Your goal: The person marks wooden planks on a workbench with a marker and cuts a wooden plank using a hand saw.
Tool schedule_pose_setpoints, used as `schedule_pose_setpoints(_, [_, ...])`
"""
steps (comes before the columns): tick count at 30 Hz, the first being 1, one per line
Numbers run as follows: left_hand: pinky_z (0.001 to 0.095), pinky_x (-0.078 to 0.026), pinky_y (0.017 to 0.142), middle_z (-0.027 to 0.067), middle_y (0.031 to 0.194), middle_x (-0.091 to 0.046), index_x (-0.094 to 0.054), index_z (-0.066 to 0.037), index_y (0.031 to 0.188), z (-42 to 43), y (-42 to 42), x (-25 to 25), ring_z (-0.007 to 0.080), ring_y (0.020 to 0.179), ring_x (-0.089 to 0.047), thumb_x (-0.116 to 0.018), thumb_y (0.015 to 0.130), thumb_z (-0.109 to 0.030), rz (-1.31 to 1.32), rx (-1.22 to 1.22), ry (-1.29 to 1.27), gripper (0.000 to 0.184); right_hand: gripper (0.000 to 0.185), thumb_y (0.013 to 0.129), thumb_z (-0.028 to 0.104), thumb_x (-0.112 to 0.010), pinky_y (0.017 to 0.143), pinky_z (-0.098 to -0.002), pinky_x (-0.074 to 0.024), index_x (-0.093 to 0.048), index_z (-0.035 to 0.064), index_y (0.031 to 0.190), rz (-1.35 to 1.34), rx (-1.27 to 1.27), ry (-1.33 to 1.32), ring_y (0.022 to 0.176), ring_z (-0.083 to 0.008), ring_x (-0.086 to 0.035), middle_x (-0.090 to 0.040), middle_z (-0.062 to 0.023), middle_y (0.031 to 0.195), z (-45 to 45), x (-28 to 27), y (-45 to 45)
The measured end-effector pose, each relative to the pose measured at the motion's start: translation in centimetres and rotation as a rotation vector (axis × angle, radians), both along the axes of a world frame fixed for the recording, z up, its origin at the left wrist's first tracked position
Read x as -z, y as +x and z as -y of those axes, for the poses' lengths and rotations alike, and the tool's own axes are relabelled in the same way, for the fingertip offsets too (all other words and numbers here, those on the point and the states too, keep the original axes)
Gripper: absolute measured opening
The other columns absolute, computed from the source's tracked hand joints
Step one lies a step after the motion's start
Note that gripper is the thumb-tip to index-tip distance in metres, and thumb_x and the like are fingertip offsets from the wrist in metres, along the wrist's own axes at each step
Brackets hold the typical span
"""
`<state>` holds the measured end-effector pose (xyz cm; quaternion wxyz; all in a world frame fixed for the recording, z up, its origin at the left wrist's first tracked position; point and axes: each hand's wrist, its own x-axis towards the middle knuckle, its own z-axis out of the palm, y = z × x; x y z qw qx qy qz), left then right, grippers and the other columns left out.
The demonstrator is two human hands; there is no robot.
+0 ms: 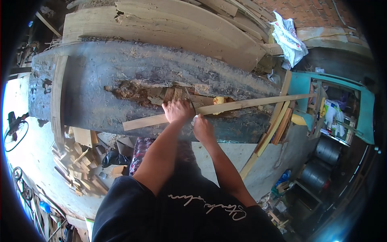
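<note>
A long pale wooden strip [242, 104] lies aslant across a large dark slab [92, 72] with a rough, hollowed gap along its middle. My left hand [176, 110] rests over small wood pieces [173, 94] at the gap, its fingers spread, beside the strip. Just right of it, my right hand [202, 126] is closed around the light handle of a thin, dark, curved tool [191, 103], whose blade points up toward the gap. A yellowish lump [218, 100] sits in the gap behind the strip.
Wood offcuts [82, 169] are heaped below the slab at the left. A board [59, 92] crosses the slab's left end. Large planks [169, 24] lie beyond it. At the right are a white bag [288, 38], a turquoise cabinet [366, 109] and leaning strips [266, 139].
</note>
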<state>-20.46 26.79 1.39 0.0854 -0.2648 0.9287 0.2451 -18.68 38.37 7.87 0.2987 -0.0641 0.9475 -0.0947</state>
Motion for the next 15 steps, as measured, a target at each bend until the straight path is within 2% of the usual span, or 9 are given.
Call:
schedule_pose_setpoints(3, [0.0435, -0.035, 0.089, 0.0098, 0.084, -0.068, -0.067, -0.011, 0.075, -0.2, 0.5, -0.2, 0.0268, 0.085, -0.064, -0.045, 0.086, -0.032, 0.011, 0.025, -0.005, 0.032, 0.022, 0.097, 0.023, -0.04, 0.069, -0.0514, -0.0518, -0.046, 0.0017, 0.1, 0.049, 0.04, 0.001, 0.079, -0.0415, -0.066, -0.066, -0.0243, 0.08, -0.2, -0.7, 0.4])
schedule_pose_setpoints(6, [0.044, -0.034, 0.091, 0.0104, 0.087, -0.067, -0.068, -0.009, 0.079, 0.5, -0.3, -1.3, 0.0264, 0.088, -0.063, -0.044, 0.086, -0.033, 0.067, 0.038, 0.026, 0.034, 0.024, 0.098, 0.023, -0.039, 0.068, -0.0513, -0.0519, -0.047, 0.0014, 0.099, 0.122, 0.105, 0.064, 0.078, -0.0413, -0.066, -0.066, -0.0241, 0.081, -0.3, -3.7, 2.0])
schedule_pose_setpoints(7, [0.0445, -0.033, 0.094, 0.0112, 0.09, -0.067, -0.068, -0.008, 0.082, 0.5, -0.5, -1.8, 0.0263, 0.091, -0.063, -0.043, 0.086, -0.033, 0.126, 0.043, 0.078, 0.036, 0.024, 0.098, 0.023, -0.039, 0.068, -0.0513, -0.0519, -0.047, 0.0014, 0.099, 0.122, 0.108, 0.064, 0.078, -0.0413, -0.066, -0.066, -0.0241, 0.081, -0.2, -3.5, 1.9])
schedule_pose_setpoints(8, [0.0431, -0.035, 0.089, 0.0101, 0.084, -0.068, -0.067, -0.011, 0.076, 0.2, -0.3, -1.3, 0.026, 0.086, -0.064, -0.045, 0.085, -0.031, 0.062, 0.031, 0.003, 0.032, 0.02, 0.096, 0.021, -0.041, 0.068, -0.0514, -0.0517, -0.047, 0.0014, 0.1, 0.113, 0.134, 0.051, 0.079, -0.0421, -0.065, -0.066, -0.0248, 0.081, -0.1, -3.2, 1.8])
schedule_pose_setpoints(10, [0.0429, -0.034, 0.089, 0.0102, 0.085, -0.069, -0.067, -0.011, 0.076, 0.1, -0.1, -0.7, 0.0261, 0.086, -0.064, -0.045, 0.085, -0.032, 0.036, 0.032, -0.012, 0.032, 0.018, 0.095, 0.018, -0.043, 0.068, -0.0514, -0.0515, -0.047, 0.0013, 0.1, 0.11, 0.181, 0.047, 0.079, -0.0429, -0.064, -0.065, -0.0256, 0.08, 0.0, -1.3, 1.5])
schedule_pose_setpoints(11, [0.0428, -0.034, 0.089, 0.0103, 0.085, -0.069, -0.067, -0.01, 0.076, -0.1, 0.0, -0.4, 0.0261, 0.087, -0.064, -0.045, 0.085, -0.032, 0.005, 0.018, -0.03, 0.032, 0.017, 0.094, 0.017, -0.043, 0.069, -0.0516, -0.0515, -0.046, 0.0018, 0.1, 0.052, 0.106, -0.004, 0.079, -0.0428, -0.065, -0.065, -0.0249, 0.081, 0.1, 0.7, 0.5])
schedule_pose_setpoints(12, [0.0425, -0.034, 0.09, 0.0106, 0.087, -0.069, -0.067, -0.01, 0.076, 0.0, -0.1, -0.8, 0.0261, 0.088, -0.064, -0.046, 0.085, -0.031, 0.04, 0.031, -0.012, 0.031, 0.016, 0.093, 0.016, -0.044, 0.07, -0.0517, -0.0515, -0.045, 0.0022, 0.101, -0.009, 0.027, -0.057, 0.079, -0.0428, -0.065, -0.066, -0.0242, 0.081, 0.4, 1.0, -0.4])
schedule_pose_setpoints(15, [0.0426, -0.034, 0.089, 0.0108, 0.087, -0.069, -0.067, -0.01, 0.077, 0.1, -0.5, -2.3, 0.0262, 0.089, -0.064, -0.046, 0.085, -0.031, 0.101, 0.05, 0.01, 0.031, 0.015, 0.091, 0.014, -0.044, 0.07, -0.0516, -0.0515, -0.046, 0.0026, 0.101, 0.05, 0.091, -0.03, 0.079, -0.0419, -0.065, -0.066, -0.0229, 0.081, 0.3, -0.8, -0.2])
